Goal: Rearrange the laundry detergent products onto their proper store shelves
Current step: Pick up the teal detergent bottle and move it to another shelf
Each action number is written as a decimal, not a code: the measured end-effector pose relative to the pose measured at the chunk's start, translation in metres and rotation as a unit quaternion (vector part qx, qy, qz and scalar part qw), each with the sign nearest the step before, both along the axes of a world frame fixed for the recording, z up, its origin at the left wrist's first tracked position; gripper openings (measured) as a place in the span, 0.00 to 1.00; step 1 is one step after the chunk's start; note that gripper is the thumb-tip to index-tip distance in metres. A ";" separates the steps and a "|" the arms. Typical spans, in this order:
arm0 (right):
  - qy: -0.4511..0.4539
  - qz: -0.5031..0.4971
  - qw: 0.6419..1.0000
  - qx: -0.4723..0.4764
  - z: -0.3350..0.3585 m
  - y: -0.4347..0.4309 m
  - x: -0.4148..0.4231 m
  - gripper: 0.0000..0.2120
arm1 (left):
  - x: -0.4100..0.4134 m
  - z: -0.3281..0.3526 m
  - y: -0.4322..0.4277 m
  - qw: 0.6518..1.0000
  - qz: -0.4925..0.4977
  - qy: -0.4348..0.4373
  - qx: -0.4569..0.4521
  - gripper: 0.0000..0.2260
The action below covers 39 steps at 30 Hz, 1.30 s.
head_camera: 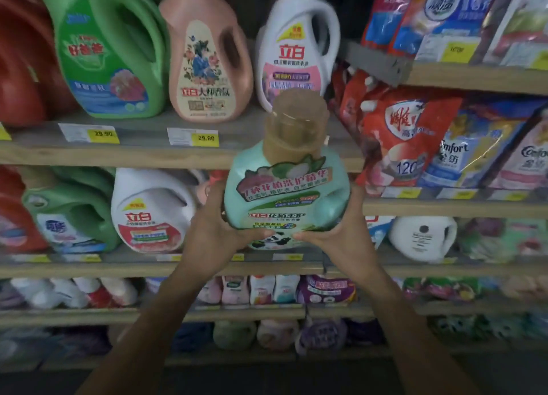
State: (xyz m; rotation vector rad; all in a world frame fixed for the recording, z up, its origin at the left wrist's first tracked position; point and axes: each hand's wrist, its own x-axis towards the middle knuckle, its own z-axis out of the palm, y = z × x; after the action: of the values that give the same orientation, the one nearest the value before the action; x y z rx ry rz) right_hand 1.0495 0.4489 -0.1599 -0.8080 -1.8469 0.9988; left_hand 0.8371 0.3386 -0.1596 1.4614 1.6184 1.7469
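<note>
Mint-green detergent bottle (pixel 286 193) sits upright between the left hand (pixel 218 225) and right hand (pixel 329 234), both clamped low around its base before the shelves (keep it level, I'd say, and slide it squarely into a gap).

Two yellow shelf price tags (pixel 103 133) read 29.90; a blue pouch (pixel 462 157) reads "Comfort".

left hand (pixel 218 231): raised, fingers curled, gripping | right hand (pixel 332 237): same, opposite
</note>
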 end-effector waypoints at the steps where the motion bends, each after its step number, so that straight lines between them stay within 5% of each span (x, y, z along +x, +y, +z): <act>1: -0.003 -0.003 1.000 -0.001 -0.013 0.006 0.001 0.49 | 0.000 -0.013 0.007 1.000 0.002 0.001 -0.002 0.43; 24: -0.002 -0.091 0.995 -0.046 -0.227 0.151 -0.037 0.53 | -0.037 -0.228 0.164 0.999 0.016 -0.011 -0.037 0.42; 32: 0.004 -0.093 0.994 -0.056 -0.251 0.178 -0.032 0.52 | -0.030 -0.252 0.196 0.999 0.006 0.038 -0.015 0.44; 39: -0.006 -0.069 0.996 -0.062 -0.256 0.194 -0.030 0.59 | -0.014 -0.261 0.216 1.000 -0.003 -0.008 -0.020 0.51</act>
State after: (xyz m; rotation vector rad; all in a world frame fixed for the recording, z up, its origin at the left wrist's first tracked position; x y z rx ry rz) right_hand 1.0196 0.6428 -0.4155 -1.0031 -1.7275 1.0288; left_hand 0.8233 0.5549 -0.4202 1.4293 1.6290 1.7094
